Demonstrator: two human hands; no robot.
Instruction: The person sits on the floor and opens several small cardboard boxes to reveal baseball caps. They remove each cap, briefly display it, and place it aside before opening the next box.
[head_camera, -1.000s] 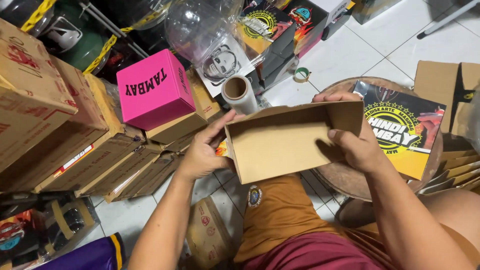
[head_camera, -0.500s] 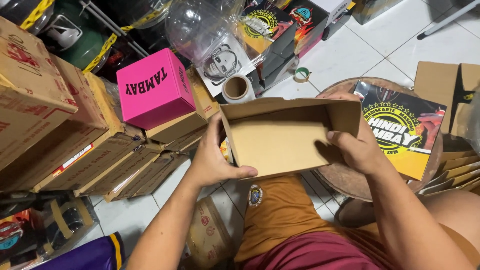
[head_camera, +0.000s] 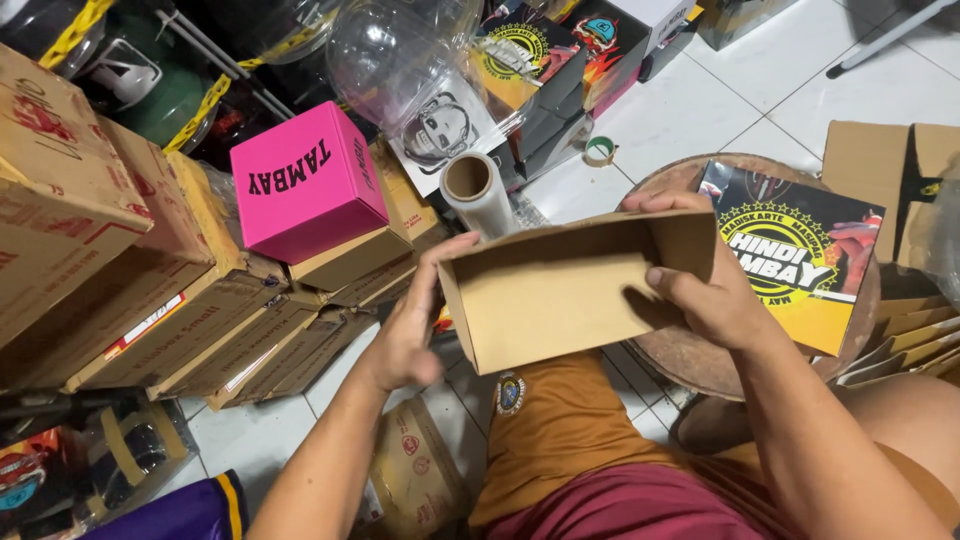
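Two hands work one open brown cardboard box (head_camera: 570, 290), held over our lap above the white tiled floor (head_camera: 740, 80). Since a second ago the box has tipped up, its hollow now facing us and end flap squared. Stacked flat brown cartons (head_camera: 150, 310) lie left, with a pink cube box (head_camera: 305, 185) on top. Right hand (head_camera: 715, 300): grip closed on the box's right wall, thumb inside. Left hand (head_camera: 415, 320): palm pressed flat on the left end, not clamped. Clear film roll (head_camera: 478, 192) behind.
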